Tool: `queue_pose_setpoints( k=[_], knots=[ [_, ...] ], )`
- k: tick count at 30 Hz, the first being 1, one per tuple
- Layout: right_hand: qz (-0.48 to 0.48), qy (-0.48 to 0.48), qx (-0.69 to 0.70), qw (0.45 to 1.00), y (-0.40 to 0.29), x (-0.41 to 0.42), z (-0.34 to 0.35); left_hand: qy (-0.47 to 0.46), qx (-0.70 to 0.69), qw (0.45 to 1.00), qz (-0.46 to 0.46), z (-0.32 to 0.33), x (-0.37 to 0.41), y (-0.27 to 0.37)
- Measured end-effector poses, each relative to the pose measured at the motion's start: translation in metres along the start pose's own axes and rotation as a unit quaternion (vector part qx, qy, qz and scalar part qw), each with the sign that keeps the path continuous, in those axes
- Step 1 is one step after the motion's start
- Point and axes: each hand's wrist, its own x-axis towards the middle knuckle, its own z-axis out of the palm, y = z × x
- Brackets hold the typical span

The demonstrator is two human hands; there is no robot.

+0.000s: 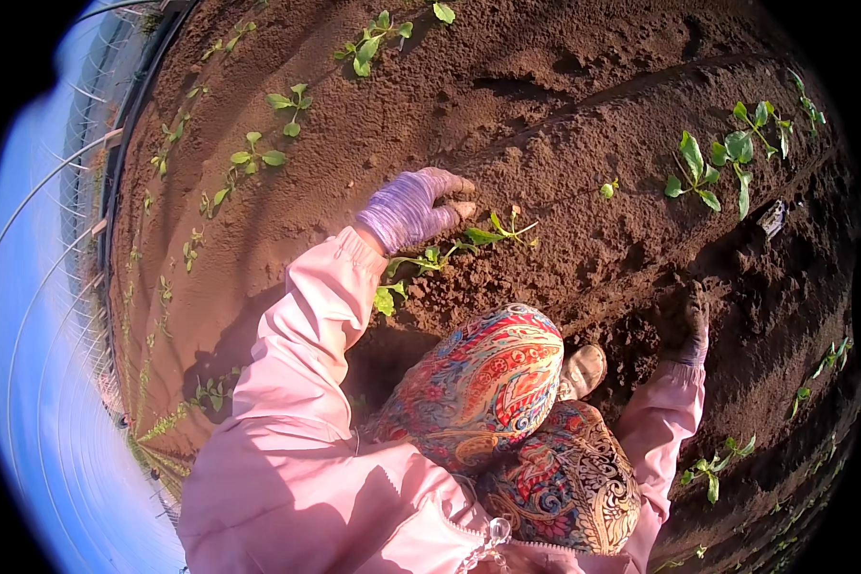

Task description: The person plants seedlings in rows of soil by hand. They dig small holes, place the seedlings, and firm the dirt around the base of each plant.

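My left hand (pixel 420 208), in a purple glove with soil-stained fingertips, is over the brown soil (pixel 538 165), its fingers apart and nothing seen between them. Just below and beside its fingers is a row of leafy green seedlings (pixel 484 235). On the right, beyond my knees, my right hand (pixel 685 323) is in a soil-covered glove and reaches down to dark, loose soil. Its fingers are shaded and blend with the earth, so what it may hold is hidden. Above it, a pale, shiny object (pixel 771 219) of unclear kind lies partly in the soil.
My knees in paisley-patterned trousers (pixel 488 373) and a soiled shoe (pixel 582 369) are between my arms. Larger seedlings (pixel 696 172) grow at upper right, more plants (pixel 252 154) at upper left and one (pixel 714 470) at lower right. Curved hoops (pixel 39 186) line the far left.
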Motion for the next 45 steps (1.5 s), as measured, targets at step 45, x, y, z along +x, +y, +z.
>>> queue_pose_setpoints(
  k=[45],
  knots=[
    [-0.156, -0.099, -0.487, 0.854, 0.112, 0.024, 0.128, -0.156, -0.297, 0.931, -0.146, 0.044, 0.064, 0.021]
  ],
)
